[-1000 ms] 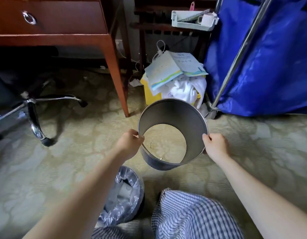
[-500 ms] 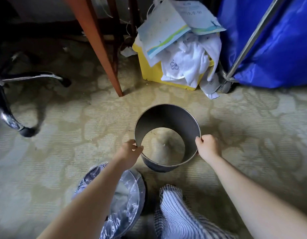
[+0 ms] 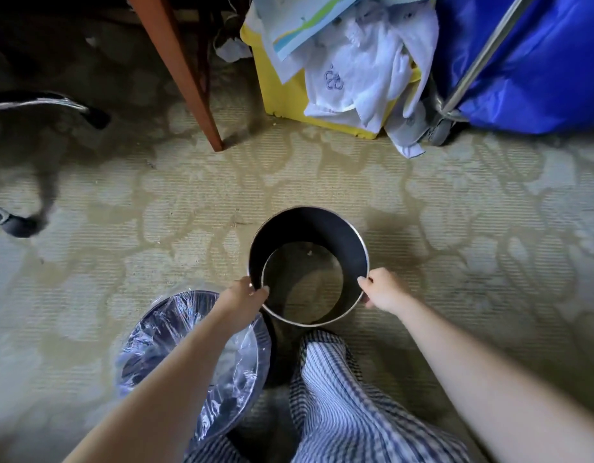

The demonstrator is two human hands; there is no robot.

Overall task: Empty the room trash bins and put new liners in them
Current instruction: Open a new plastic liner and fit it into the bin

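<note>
A round grey metal bin shell [image 3: 335, 235], open at top and bottom so the carpet shows through it, is held low over the floor in front of me. My left hand [image 3: 244, 295] grips its rim on the left side. My right hand [image 3: 382, 290] grips the rim on the right. A second bin [image 3: 175, 332] with a clear plastic liner stretched over its rim stands at the lower left, partly hidden under my left forearm.
A wooden desk leg [image 3: 185, 78] stands at the upper left, with chair base legs and casters [image 3: 20, 225] farther left. A yellow box [image 3: 289, 95] piled with white cloth and papers sits behind. A blue cart bag [image 3: 536, 61] on wheels fills the upper right. My striped trouser leg [image 3: 342, 402] is below.
Both hands have lowered the metal shell toward the carpet and drawn it nearer to me. The view has tilted down, so the desk drawer and shelf have left the frame.
</note>
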